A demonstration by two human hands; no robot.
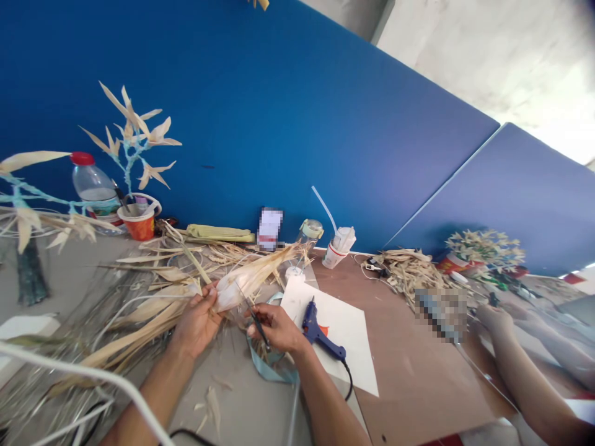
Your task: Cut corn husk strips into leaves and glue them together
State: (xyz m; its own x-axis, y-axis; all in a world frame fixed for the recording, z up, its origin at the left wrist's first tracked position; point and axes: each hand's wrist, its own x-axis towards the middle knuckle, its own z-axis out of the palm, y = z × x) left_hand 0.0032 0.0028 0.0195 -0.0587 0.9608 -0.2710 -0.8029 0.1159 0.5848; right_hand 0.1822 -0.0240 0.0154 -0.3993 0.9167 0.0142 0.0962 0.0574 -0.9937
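My left hand is closed on the base of a pale corn husk, whose white end lies by my fingers and whose yellowish tips point up and to the right. In my right hand there is a slim dark pointed tool, tweezers or small scissors; which one I cannot tell. Its tip reaches up to the husk's lower edge. Loose dried husks spread out beside my left forearm. Just right of my right hand, a blue hot glue gun rests on a white sheet.
A red paper cup with tools, a bottle and husk-flower stems stand at left. A phone leans on the blue partition. White cables cross the left foreground. A co-worker's arms are at right, near a husk pile.
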